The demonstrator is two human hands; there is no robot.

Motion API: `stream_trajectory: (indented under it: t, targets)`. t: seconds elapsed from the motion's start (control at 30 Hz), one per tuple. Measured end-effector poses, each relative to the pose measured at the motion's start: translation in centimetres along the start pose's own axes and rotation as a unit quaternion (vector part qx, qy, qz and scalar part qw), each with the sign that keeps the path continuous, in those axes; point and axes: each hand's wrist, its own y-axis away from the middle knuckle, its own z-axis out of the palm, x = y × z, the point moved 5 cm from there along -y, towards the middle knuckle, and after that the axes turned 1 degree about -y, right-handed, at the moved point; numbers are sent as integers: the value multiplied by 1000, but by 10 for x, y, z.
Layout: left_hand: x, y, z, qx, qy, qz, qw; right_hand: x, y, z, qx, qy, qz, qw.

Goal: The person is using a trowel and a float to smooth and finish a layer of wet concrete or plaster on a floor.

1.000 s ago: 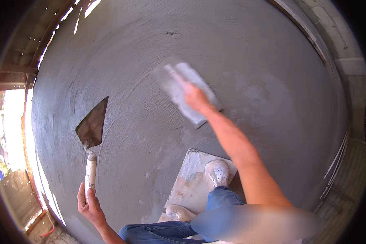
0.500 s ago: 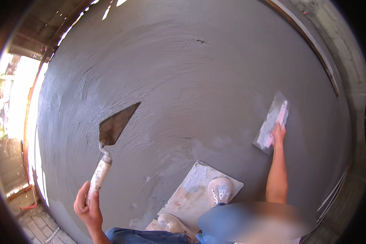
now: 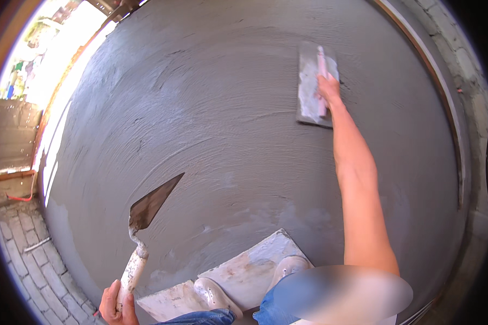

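At the lower left, my left hand [image 3: 116, 305] wraps round the white, mortar-spattered handle of a pointed trowel [image 3: 152, 206]. Its dark triangular blade hangs over the wet cement floor [image 3: 222, 146], pointing away and to the right. My right arm is stretched far forward. My right hand [image 3: 328, 89] grips the pink handle of a rectangular plastering trowel [image 3: 310, 81], whose grey plate lies on the cement. Curved sweep marks and small ridges cover the surface around it.
My feet, in pale clogs [image 3: 214, 295], stand on flat boards [image 3: 244, 265] laid on the cement. A wooden strip [image 3: 434, 70] and a block wall [image 3: 474, 81] bound the right side. Paving bricks [image 3: 38, 260] lie at the lower left, below a bright opening.
My right hand has swept the plastering trowel forward and to the left across the cement. The pointed trowel in my left hand sits lower in view. The whole view has shifted.
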Motion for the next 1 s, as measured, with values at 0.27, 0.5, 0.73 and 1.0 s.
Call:
stream_trajectory:
  t: [0.27,0.5,0.73,1.0]
  targets:
    - [4,22,-14,24,-31,-28,999,-103,101,230,-301,97,-226,921]
    - [8,7,-1,28,7,-28,999,-79,208,310,-423,157,-325,831]
    - [-3,11,-6,23,-2,-40,999,-100,62,136,-168,171,-183,954]
    - [12,1,-11,54,-9,41,998,8,57,-113,124,145,37,981]
